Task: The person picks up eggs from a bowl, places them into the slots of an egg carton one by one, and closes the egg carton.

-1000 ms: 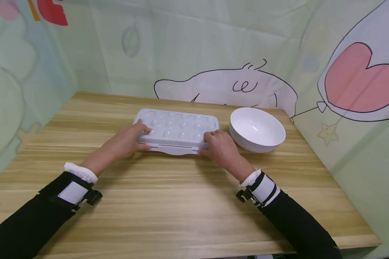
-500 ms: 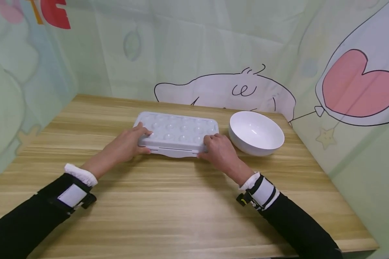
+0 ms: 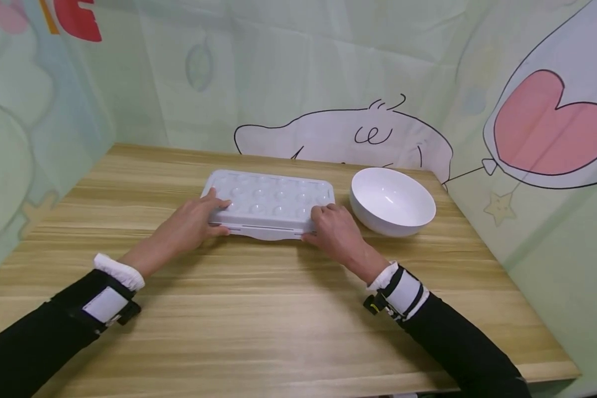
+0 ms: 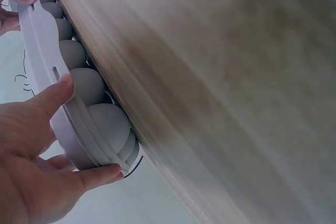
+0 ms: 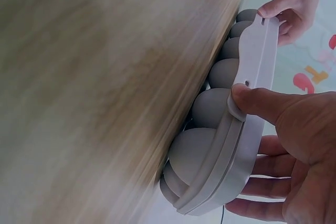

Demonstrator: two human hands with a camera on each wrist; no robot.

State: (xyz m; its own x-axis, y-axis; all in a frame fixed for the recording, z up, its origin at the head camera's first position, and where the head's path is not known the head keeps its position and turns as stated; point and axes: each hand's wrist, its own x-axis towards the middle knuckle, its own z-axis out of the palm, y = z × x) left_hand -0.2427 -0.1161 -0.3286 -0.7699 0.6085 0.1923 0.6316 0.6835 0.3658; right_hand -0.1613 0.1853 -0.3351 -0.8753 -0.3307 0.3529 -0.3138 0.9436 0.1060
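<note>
A pale grey plastic egg box (image 3: 271, 199), its lid down and dotted with rows of round bumps, sits on the wooden table (image 3: 258, 320). My left hand (image 3: 194, 221) grips its left front corner, thumb on the front edge and fingers over the lid. At the opposite end, my right hand (image 3: 340, 232) holds the right front corner the same way. From the left wrist view, rounded egg cups (image 4: 86, 85) show under the rim. In the right wrist view the thumb (image 5: 257, 100) presses the rim beside a small slot. What is inside the box is hidden.
A white bowl (image 3: 388, 224) stands just right of the box, close to my right hand. Behind the table hangs a pale green printed cloth (image 3: 298, 61), with more cloth along both sides. The table's right edge slants toward me.
</note>
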